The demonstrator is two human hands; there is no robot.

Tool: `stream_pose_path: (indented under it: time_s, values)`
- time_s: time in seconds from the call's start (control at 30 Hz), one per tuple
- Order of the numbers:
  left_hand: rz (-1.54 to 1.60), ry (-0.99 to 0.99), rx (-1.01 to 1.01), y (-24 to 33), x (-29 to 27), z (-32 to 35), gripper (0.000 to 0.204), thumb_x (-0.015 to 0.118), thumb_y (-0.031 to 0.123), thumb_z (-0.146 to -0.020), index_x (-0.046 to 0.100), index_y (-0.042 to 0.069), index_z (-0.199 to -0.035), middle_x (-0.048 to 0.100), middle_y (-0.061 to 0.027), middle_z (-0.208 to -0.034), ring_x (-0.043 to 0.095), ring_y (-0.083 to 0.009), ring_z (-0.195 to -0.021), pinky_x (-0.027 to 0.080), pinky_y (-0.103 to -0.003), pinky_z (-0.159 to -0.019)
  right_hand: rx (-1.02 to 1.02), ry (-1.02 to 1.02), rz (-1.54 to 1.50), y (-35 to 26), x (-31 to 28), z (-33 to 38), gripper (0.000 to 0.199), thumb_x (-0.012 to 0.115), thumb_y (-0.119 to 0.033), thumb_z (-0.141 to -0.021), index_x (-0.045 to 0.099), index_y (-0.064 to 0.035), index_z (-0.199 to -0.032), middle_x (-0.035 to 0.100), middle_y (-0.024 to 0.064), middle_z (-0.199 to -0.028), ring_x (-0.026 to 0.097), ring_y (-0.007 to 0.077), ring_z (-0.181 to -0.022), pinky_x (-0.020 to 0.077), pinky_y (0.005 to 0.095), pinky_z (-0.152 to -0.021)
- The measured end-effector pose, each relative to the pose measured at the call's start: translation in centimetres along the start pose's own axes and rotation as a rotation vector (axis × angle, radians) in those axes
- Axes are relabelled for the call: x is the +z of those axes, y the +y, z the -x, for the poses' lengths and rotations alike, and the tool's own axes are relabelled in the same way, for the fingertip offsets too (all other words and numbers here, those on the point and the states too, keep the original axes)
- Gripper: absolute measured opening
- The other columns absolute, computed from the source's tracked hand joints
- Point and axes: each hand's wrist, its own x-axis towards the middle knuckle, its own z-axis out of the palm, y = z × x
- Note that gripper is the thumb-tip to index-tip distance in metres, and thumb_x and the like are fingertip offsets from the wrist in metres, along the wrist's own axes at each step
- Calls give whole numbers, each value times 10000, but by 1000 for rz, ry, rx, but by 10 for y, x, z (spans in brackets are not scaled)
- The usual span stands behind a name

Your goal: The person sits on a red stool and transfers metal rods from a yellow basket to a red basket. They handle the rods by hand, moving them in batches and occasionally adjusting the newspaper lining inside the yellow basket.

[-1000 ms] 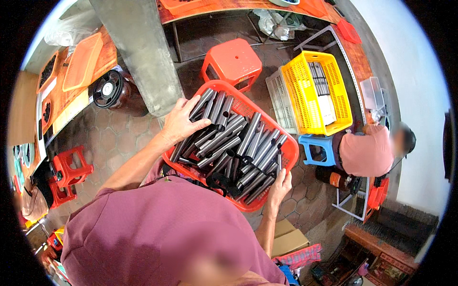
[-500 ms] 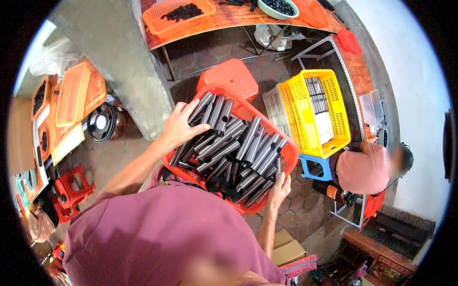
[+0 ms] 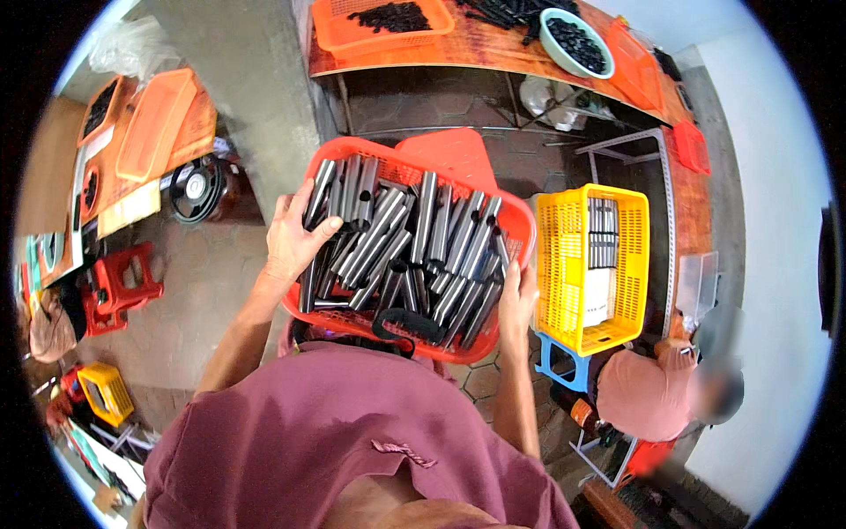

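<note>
A red plastic basket (image 3: 410, 152) is held in front of my body, tilted a little. Dark metal tubes (image 3: 374, 238) fill it, several of them with a hole near one end. A black band-like loop (image 3: 407, 324) lies at its near side. My left hand (image 3: 295, 236) grips the left rim, its thumb inside against the tubes. At the right rim, my right hand (image 3: 518, 295) holds on with its fingers closed over the edge.
Beyond the basket is a red stool (image 3: 454, 150). A yellow crate (image 3: 546, 264) with tubes stands on the right above a blue stool (image 3: 564, 361), near a seated person (image 3: 648, 392). A wooden table (image 3: 476, 70) carries an orange basket (image 3: 339, 35) and a bowl (image 3: 573, 66). A grey pillar (image 3: 229, 88) rises left.
The view has turned, and the basket now hangs more level before me, covering more of the red stool. The yellow crate and seated person appear lower. Both hands keep their grip.
</note>
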Motion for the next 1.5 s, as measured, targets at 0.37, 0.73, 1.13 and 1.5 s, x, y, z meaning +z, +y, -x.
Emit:
stream_pose_path:
  time_s: [0.37,0.73,1.13,1.5]
  values:
    - [55,431,-255,-49,-33,99,673,654,351,-872,452,-2,-1408,531,-195,-1236,516,-302,-1163,388,-393,-1010,-286,-416,139,-63,103,-78,598,586,-408,-927,532,96,-1243,652,312,-895,689,375,-877,519,434,-749]
    - [10,662,-603,-119,-67,199,690,579,483,-921,438,35,-1427,493,-189,-1325,503,-309,-1191,383,-417,-1012,-550,-756,217,-127,227,-34,557,569,-421,-918,522,58,-1199,647,287,-779,647,468,-763,509,535,-701]
    - [82,705,-787,-183,-105,205,701,523,501,-955,388,31,-1457,449,-181,-1426,437,-301,-1294,315,-405,-1085,-769,-829,218,-208,312,-17,462,557,-403,-923,529,39,-1053,634,281,-725,639,476,-714,507,550,-631]
    - [196,724,-768,-187,-107,204,652,525,445,-970,388,39,-1462,504,-146,-1326,496,-236,-1135,382,-354,-995,-778,-855,286,-208,310,-9,482,553,-436,-927,505,36,-1011,642,291,-765,646,471,-740,517,545,-652]
